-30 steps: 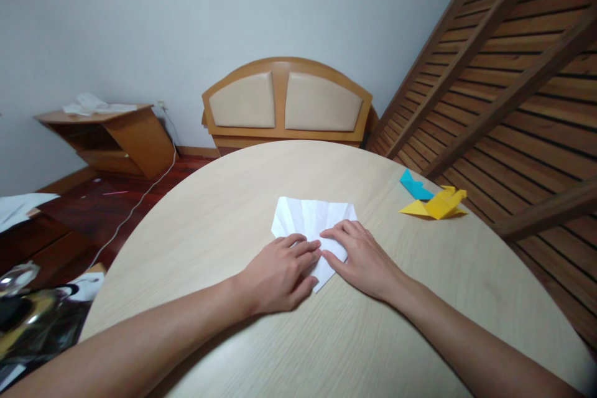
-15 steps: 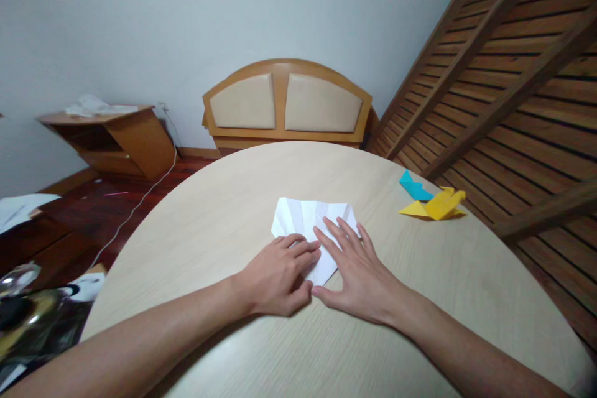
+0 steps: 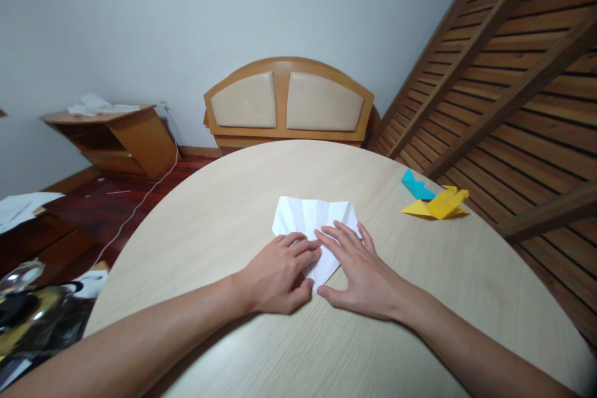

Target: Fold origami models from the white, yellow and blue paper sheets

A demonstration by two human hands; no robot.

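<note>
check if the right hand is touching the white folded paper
Touching. The head view shows the right hand lying flat with its fingers pressed on the white folded paper.

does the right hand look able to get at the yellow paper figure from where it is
Probably yes: the right hand lies flat on the white paper, and only bare table separates it from the yellow paper figure.

Left hand (image 3: 280, 273) flat, fingers curled; right hand (image 3: 361, 270) flat, fingers spread; fingertips meeting.
</note>
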